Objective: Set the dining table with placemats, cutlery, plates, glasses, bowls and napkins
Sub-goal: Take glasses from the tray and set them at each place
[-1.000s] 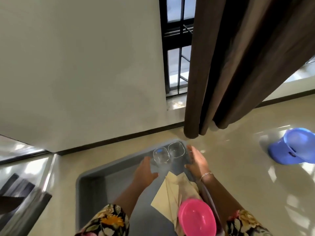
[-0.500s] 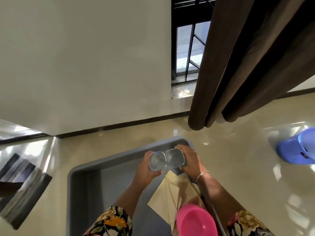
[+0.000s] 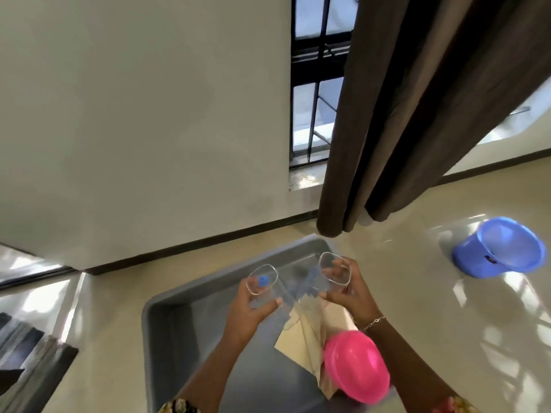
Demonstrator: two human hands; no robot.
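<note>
While left hand (image 3: pixel 250 315) grips it, glass (image 3: pixel 266 289) tilts rim up-left.

The tub (image 3: pixel 179 338) is grey, the napkins (image 3: pixel 301 341) beige, the bowl (image 3: pixel 356 366) pink, the curtain (image 3: pixel 402 114) brown, the sleeve (image 3: pixel 179 408) floral.

hands (image 3: pixel 301 302) gripping two glasses (image 3: pixel 262 280), grey tub (image 3: pixel 167 338)

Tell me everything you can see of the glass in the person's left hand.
The glass is clear and colourless, with a rounded-square rim, and looks empty; a small blue spot shows through it, of what I cannot tell. It is tilted, mouth toward the camera, above the grey tub. The left hand grips its lower part from below. It is apart from the other glass, touching nothing else.
</note>
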